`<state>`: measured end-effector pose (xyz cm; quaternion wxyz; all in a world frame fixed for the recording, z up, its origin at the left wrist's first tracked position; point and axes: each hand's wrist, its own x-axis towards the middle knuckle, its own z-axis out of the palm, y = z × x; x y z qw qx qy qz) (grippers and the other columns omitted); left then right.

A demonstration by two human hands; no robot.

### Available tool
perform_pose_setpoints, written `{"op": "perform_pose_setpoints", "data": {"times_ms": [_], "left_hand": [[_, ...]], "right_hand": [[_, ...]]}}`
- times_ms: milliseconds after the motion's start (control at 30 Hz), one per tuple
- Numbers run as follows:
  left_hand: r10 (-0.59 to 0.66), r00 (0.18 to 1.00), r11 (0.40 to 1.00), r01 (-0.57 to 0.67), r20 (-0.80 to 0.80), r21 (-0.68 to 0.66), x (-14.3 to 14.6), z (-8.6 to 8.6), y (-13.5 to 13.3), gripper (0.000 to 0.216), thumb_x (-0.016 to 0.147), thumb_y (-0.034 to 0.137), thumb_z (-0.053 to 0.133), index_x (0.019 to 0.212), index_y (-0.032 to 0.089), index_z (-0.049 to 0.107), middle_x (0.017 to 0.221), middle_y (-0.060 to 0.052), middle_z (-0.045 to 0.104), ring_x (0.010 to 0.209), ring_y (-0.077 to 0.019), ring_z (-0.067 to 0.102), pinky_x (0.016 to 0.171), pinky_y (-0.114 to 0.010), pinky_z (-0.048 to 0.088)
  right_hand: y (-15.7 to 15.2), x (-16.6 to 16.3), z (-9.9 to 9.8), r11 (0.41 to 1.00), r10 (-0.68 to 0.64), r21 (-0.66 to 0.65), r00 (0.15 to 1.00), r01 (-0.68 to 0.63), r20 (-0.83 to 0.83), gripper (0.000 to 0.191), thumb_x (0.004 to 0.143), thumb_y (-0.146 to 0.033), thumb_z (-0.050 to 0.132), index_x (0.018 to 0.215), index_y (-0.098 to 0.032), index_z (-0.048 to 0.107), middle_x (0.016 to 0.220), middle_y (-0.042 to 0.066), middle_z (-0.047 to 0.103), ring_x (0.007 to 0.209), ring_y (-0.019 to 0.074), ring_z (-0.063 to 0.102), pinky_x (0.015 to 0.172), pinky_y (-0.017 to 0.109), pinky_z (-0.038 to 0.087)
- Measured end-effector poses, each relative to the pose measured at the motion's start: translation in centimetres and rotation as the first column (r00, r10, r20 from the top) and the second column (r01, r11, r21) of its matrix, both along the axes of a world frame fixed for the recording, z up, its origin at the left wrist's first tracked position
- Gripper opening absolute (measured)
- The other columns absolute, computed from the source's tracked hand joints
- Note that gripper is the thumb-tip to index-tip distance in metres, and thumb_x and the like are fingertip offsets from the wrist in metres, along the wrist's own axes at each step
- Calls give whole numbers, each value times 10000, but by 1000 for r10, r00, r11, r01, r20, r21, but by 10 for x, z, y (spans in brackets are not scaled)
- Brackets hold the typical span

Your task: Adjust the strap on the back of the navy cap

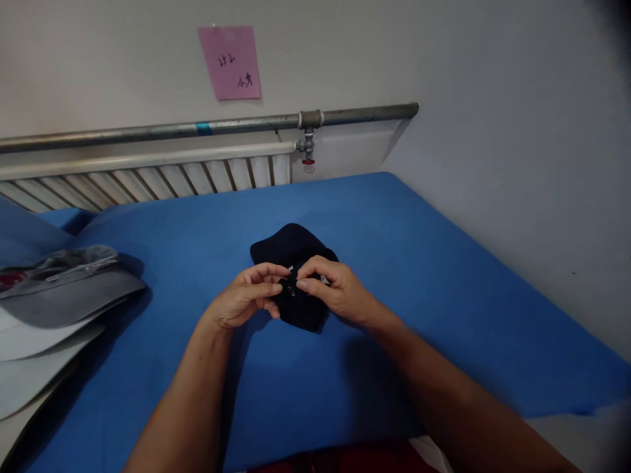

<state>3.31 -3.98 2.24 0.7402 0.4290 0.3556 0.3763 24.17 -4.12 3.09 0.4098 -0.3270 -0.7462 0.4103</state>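
A dark navy baseball cap (290, 242) lies on the blue-covered table, its brim pointing away from me. Its back part is between my hands, and a small shiny buckle (292, 292) shows there. My left hand (249, 294) pinches the dark edge beside the buckle between thumb and fingers. From the other side, my right hand (335, 286) pinches the cap's strap with thumb and forefinger. A small white label (324, 280) shows by the right fingers. The fingers hide part of the strap.
A stack of grey and white caps (64, 299) sits at the left. Behind the blue table cover (197, 236) are a white radiator (197, 176) and a metal pipe (246, 123) with a red-handled valve (308, 161). A pink note (231, 64) hangs on the wall; another wall stands at right.
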Motion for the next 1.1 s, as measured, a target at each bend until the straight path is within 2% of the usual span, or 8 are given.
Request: {"op": "perform_pose_setpoints", "data": {"times_ms": [100,267,533,833,1100], "left_hand": [[32,999,999,-31,-40,10,2,1,0,319,668,160,794,962,143,672,771,19,605,512,-74,581,386,-197,544],[72,989,997,-67,-132,44,6,2,-1,371,665,194,808,991,129,643,712,31,601,446,-55,534,332,-172,497],[114,987,992,-107,-112,69,12,3,-3,402,644,206,815,980,136,606,726,13,651,459,-78,569,318,-170,473],[125,982,990,-115,-141,81,18,2,-5,395,656,198,798,988,134,594,702,18,646,430,-82,547,324,-193,472],[106,980,991,-92,-168,93,21,4,-7,379,667,177,777,996,129,596,669,30,621,436,-85,553,358,-202,486]], "right_hand": [[0,2,0,984,-6,176,999,-4,53,114,844,-192,566,730,-198,561,943,41,652,910,168,592,878,367,460],[0,2,-1,953,-30,302,983,-28,183,160,818,-124,563,683,-199,523,946,51,665,958,180,594,878,369,463],[-2,0,-2,924,-51,382,976,-34,212,179,802,-97,547,668,-205,499,871,47,661,944,187,597,828,355,482],[-7,-2,3,838,-126,541,942,-67,312,213,825,-73,471,656,-202,485,865,85,657,899,201,578,816,368,491],[-10,-6,1,850,-159,525,935,-33,316,212,812,-69,471,643,-197,470,831,81,654,842,189,578,776,348,487]]}}
